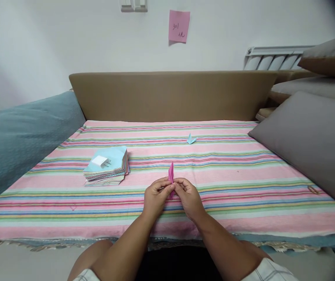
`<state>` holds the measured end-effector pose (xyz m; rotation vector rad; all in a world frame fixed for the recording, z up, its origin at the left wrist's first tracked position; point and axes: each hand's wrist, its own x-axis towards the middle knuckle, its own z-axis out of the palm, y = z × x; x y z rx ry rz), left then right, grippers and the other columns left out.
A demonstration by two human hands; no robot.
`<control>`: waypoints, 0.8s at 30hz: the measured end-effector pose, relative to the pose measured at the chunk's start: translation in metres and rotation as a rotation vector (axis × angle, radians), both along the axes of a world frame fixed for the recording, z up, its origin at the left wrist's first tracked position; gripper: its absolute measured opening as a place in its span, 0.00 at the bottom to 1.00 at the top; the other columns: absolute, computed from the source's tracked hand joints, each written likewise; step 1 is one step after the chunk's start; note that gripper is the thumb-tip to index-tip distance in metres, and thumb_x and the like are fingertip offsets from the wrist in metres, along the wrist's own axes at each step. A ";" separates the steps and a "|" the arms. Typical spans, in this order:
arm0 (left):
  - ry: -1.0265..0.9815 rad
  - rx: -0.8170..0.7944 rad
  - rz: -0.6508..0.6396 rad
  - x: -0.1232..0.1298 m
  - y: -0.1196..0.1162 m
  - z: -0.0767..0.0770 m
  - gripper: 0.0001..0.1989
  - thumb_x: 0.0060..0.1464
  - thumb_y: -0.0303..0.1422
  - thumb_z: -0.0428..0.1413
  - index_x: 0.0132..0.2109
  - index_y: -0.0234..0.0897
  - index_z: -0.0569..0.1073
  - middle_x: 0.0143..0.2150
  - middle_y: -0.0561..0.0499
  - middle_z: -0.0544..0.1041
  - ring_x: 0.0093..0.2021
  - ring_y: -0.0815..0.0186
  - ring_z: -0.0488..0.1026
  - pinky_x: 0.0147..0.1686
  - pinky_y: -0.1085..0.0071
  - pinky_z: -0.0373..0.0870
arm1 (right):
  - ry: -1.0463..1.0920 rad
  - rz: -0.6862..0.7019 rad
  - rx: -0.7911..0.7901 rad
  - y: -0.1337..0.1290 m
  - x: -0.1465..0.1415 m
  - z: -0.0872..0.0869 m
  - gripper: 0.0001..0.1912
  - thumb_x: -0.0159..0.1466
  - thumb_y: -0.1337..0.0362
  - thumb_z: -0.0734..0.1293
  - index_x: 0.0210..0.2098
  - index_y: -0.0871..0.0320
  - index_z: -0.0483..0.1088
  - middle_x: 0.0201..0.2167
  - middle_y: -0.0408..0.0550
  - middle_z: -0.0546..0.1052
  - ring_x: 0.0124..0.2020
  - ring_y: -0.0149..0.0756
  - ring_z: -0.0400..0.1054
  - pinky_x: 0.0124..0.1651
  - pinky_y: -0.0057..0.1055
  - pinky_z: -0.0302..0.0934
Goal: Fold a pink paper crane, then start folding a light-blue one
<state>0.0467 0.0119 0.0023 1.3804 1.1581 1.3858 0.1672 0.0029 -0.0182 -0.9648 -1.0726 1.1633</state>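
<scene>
So the pink folded paper (pixel 171 173) is upright in the middle, toward the near edge of the striped cloth (pixel 228 160). Left hand (pixel 155 198) and right hand (pixel 190 198) are both pinching it between thumbs and fingers, nearly touching. My guess is it's mid-fold, a crease getting shaped or pressed; next move probably calls for a light, even grip so the layers don't slip or tear. Fingers cover its middle, so no clue how the layers sit in there. Far and slightly right there's a small blue folded paper (pixel 191 139), too tiny to make out the folds. Over left, a white plug (pixel 99 161) sits on the paper stack (pixel 117 154). Grey cushion (pixel 308 140) gets cut off at right, and that brownish loop (pixel 313 190) beside it, no idea.
</scene>
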 end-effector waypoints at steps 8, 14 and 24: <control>-0.065 -0.064 0.007 -0.002 0.000 -0.001 0.10 0.35 0.34 0.65 0.29 0.37 0.79 0.41 0.46 0.78 0.43 0.59 0.74 0.45 0.64 0.71 | -0.090 0.000 0.033 -0.003 0.004 0.003 0.13 0.59 0.56 0.64 0.36 0.58 0.73 0.31 0.46 0.77 0.33 0.35 0.69 0.38 0.31 0.63; -0.125 -0.116 -0.054 -0.003 0.001 -0.001 0.12 0.34 0.35 0.66 0.30 0.35 0.78 0.42 0.44 0.78 0.42 0.58 0.75 0.45 0.63 0.71 | -0.132 0.005 0.041 -0.003 0.007 0.008 0.12 0.58 0.57 0.65 0.33 0.58 0.74 0.26 0.44 0.75 0.29 0.33 0.67 0.34 0.29 0.62; -0.172 -0.115 -0.098 -0.006 0.001 -0.004 0.12 0.35 0.35 0.66 0.30 0.34 0.77 0.43 0.43 0.78 0.44 0.57 0.74 0.47 0.63 0.70 | -0.179 0.013 0.052 -0.004 0.004 0.010 0.09 0.57 0.62 0.63 0.34 0.59 0.72 0.24 0.42 0.73 0.23 0.29 0.64 0.26 0.26 0.59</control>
